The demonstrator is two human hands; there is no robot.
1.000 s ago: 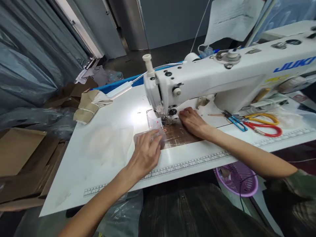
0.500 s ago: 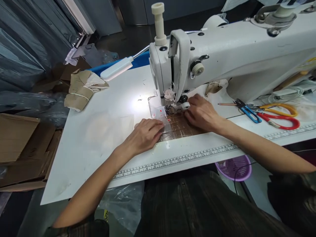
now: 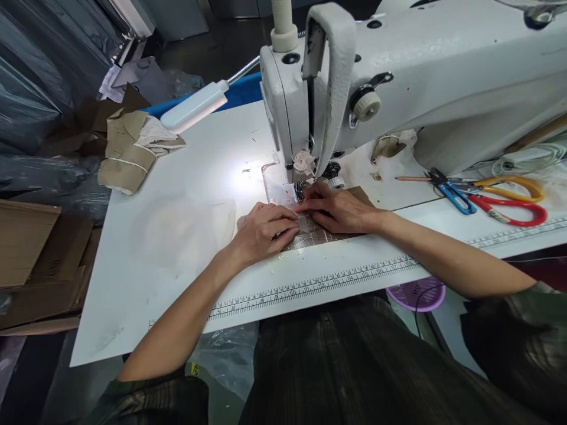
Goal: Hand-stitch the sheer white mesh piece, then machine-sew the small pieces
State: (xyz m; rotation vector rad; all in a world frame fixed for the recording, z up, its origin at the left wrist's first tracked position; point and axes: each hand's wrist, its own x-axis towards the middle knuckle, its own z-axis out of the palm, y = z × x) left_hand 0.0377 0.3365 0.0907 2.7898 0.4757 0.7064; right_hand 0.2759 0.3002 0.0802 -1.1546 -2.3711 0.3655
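Hands meet at a sewing machine [image 3: 330, 88]: the left [image 3: 266, 230] rests fingers loosely curled, the right [image 3: 334, 209] reaches fingers forward, both on brown material [image 3: 319, 237].

White bench [image 3: 133, 301], black ruler scale [image 3: 310, 288] along its near edge.
Directly upon it: white sewing machine [image 3: 407, 82]; glossy brown sheet [image 3: 321, 238], partly hidden, by the needle area; khaki-and-white banded bundle [image 3: 126, 158], far left corner; right side, slim wooden stick [image 3: 411, 178], blue-handled metal snips [image 3: 456, 198], scissors with one red and one yellow loop [image 3: 522, 216], coiled white cord [image 3: 534, 158].
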